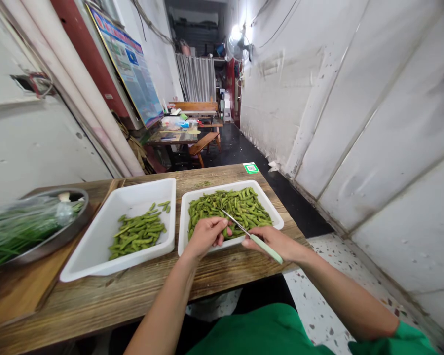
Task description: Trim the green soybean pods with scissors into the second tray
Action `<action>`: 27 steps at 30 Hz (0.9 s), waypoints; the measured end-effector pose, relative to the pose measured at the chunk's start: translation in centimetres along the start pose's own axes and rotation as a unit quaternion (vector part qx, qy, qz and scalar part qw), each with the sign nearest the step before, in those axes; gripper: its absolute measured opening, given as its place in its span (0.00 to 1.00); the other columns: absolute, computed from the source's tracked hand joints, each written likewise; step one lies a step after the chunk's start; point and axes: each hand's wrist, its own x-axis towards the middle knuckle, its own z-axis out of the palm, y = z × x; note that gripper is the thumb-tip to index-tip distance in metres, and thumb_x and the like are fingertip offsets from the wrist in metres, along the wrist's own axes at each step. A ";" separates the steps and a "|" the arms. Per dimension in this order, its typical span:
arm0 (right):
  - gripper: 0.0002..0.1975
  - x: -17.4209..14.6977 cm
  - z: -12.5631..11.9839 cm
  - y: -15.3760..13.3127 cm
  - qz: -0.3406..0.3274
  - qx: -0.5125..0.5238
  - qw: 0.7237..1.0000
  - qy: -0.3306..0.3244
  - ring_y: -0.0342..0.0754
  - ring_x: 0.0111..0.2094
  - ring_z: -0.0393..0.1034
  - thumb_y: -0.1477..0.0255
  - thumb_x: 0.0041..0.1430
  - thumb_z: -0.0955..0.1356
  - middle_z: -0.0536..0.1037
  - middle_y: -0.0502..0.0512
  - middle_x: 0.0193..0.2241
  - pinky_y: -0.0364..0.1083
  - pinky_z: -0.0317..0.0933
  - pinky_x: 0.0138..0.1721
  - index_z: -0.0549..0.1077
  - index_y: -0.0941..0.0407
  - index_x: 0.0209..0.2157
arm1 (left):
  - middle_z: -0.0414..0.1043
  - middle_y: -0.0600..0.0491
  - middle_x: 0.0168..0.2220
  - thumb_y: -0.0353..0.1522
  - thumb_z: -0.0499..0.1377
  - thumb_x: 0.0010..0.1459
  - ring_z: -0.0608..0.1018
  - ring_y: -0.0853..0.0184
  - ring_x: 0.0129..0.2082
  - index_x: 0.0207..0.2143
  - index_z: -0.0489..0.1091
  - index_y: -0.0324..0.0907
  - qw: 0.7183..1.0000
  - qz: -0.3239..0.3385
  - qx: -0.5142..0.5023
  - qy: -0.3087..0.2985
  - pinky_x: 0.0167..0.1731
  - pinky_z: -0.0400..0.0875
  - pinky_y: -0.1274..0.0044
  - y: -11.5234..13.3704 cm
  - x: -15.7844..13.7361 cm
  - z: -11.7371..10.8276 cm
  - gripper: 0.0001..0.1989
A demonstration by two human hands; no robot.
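Observation:
My right hand is closed around a pair of scissors with a pale green handle; the slim metal blades point up and left over the pods. Close by on the left, my left hand is held in a pinch near the blades, and whatever sits between its fingertips is too small to make out. Both hands are above the front edge of a white tray heaped with green soybean pods. A second white tray, left of it, contains a smaller pile of soybean pods.
A metal basin with bagged green vegetables stands at the far left beside a wooden board. The wooden table carries a QR-code sticker at its far right corner. Beyond are a cluttered table and wooden seat.

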 end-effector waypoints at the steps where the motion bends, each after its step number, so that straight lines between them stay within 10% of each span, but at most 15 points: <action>1: 0.20 0.0 0.2 0.0 0.011 0.014 1.000 -0.002 0.38 0.16 0.56 0.53 0.50 0.65 0.62 0.45 0.15 0.38 0.51 0.17 0.66 0.58 0.24 | 0.71 0.53 0.21 0.43 0.55 0.52 0.64 0.78 0.11 0.28 0.70 0.36 1.000 -0.005 -0.001 -0.005 0.12 0.51 0.84 0.0 0.0 0.0 0.18; 7: 0.22 0.4 0.9 0.7 0.096 0.106 0.989 -0.029 0.39 0.10 0.57 0.50 0.47 0.65 0.60 0.43 0.11 0.39 0.53 0.10 0.63 0.57 0.24 | 0.73 0.51 0.24 0.41 0.57 0.50 0.66 0.78 0.11 0.27 0.67 0.36 0.997 -0.052 -0.033 -0.036 0.09 0.46 0.85 0.2 0.6 0.3 0.15; 15: 0.23 -0.2 0.4 0.8 0.057 0.193 0.978 -0.060 0.37 0.16 0.60 0.49 0.52 0.61 0.63 0.44 0.18 0.37 0.57 0.16 0.60 0.57 0.26 | 0.68 0.58 0.21 0.39 0.63 0.43 0.68 0.78 0.19 0.33 0.70 0.37 0.964 -0.013 -0.214 0.155 0.18 0.60 0.86 -0.3 1.1 -0.3 0.17; 27: 0.22 0.6 2.2 1.0 0.059 0.214 0.974 -0.048 0.36 0.15 0.58 0.50 0.49 0.64 0.61 0.43 0.18 0.36 0.56 0.13 0.60 0.56 0.26 | 0.71 0.54 0.19 0.34 0.67 0.40 0.72 0.76 0.20 0.25 0.68 0.35 0.952 -0.054 -0.252 0.162 0.22 0.68 0.84 0.5 0.6 -0.1 0.13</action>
